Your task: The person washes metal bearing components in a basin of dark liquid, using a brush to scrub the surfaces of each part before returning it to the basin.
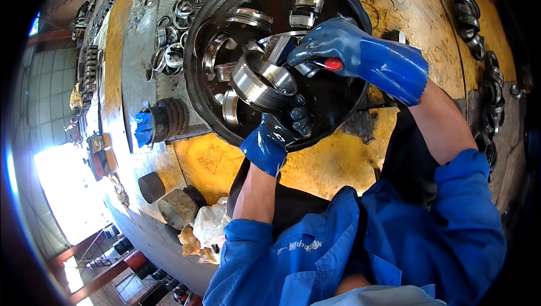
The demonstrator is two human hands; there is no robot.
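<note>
Head view, blue-gloved left hand [280, 131] clamped on shiny steel ring [255, 93], toward seven o'clock over round black basin [200, 100], blue-gloved right hand [331, 46] closed around red-handled tool [333, 64], toward three o'clock.

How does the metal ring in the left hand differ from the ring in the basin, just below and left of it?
The held ring is gripped by the left hand; the lower ring rests in the basin. The held ring looks larger than the lower ring. Both are shiny metal.
</note>
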